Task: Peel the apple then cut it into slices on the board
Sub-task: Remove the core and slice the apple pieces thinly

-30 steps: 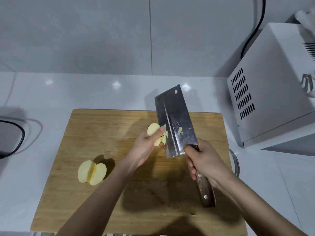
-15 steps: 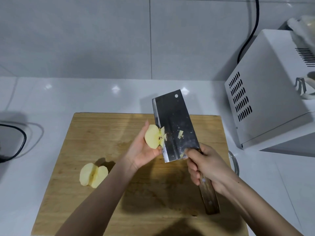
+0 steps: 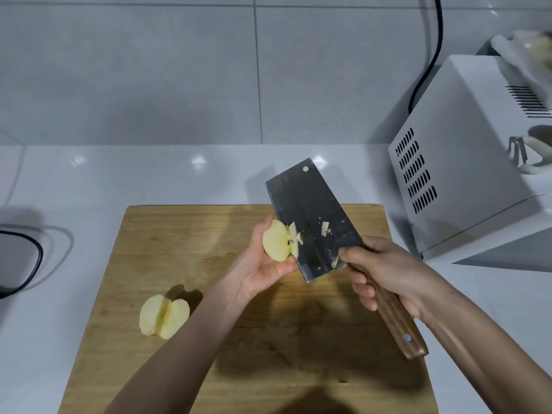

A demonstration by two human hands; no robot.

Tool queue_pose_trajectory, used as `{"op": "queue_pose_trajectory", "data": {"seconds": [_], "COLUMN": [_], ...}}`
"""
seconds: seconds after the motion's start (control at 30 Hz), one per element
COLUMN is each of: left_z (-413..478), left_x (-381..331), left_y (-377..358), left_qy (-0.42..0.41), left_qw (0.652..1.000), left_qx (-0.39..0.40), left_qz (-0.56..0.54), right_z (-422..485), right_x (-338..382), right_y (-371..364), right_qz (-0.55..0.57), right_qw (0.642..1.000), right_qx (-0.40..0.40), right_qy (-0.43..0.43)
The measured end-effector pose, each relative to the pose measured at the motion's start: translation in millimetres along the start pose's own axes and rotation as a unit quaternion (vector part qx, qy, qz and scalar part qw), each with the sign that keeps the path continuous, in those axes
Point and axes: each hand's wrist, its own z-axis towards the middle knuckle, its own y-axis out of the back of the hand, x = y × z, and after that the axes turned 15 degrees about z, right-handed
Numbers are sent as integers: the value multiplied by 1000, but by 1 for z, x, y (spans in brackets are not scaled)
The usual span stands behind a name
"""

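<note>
My left hand [image 3: 257, 264] holds a peeled apple piece [image 3: 276, 241] above the wooden cutting board [image 3: 191, 234], its cut face with the seed core turned up toward me. My right hand [image 3: 388, 273] grips the wooden handle of a cleaver [image 3: 313, 222]. The blade's edge rests against the core side of the held piece, and small apple bits stick to the blade. Two more peeled apple pieces [image 3: 164, 316] lie together on the board at the lower left.
A white microwave [image 3: 466, 162] stands at the right with a black cable [image 3: 430, 55] running up the tiled wall behind it. A dark appliance with a cord [image 3: 27, 264] sits at the left edge of the white counter [image 3: 89, 180]. A glass rim [image 3: 421, 255] shows below the microwave's near corner.
My left hand has turned the apple piece so its cut face and core show. The cleaver has stayed against the piece's core side and tilted slightly.
</note>
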Motion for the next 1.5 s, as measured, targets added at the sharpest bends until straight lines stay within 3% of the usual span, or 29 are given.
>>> {"op": "queue_pose_trajectory", "data": {"seconds": [0.17,0.27,0.37,0.47,0.57,0.67,0.9,1.03,1.2,1.5], "left_z": [4,5,7,9,10,12,17,9,1,-9], "left_x": [-10,-8,0,7,11,18,28,27,25,20], "left_y": [27,43,43,33,29,30,37,38,51,49], "left_qy": [45,43,10,-47,-90,-136,-170,-177,-186,-196], "left_qw": [998,995,997,996,991,986,972,978,978,967], "left_qx": [-54,-81,-53,-57,-95,-96,-124,-67,83,66], "left_qz": [-4,-27,-59,-41,-14,30,99,87,55,151], "right_z": [-5,-9,-12,-11,-5,0,5,5,2,-2], "right_x": [18,26,14,-15,-42,-61,-84,-86,-87,-90], "right_y": [14,21,12,-6,-14,-17,-24,-22,-22,-27], "right_qz": [-16,-23,-63,-180,-349,-446,-493,-505,-532,-558], "right_qw": [999,993,979,942,853,808,768,758,737,713], "right_qx": [-31,-72,-101,-106,-120,-107,-131,-145,-148,-158], "right_qy": [24,89,168,264,370,371,387,388,390,394]}}
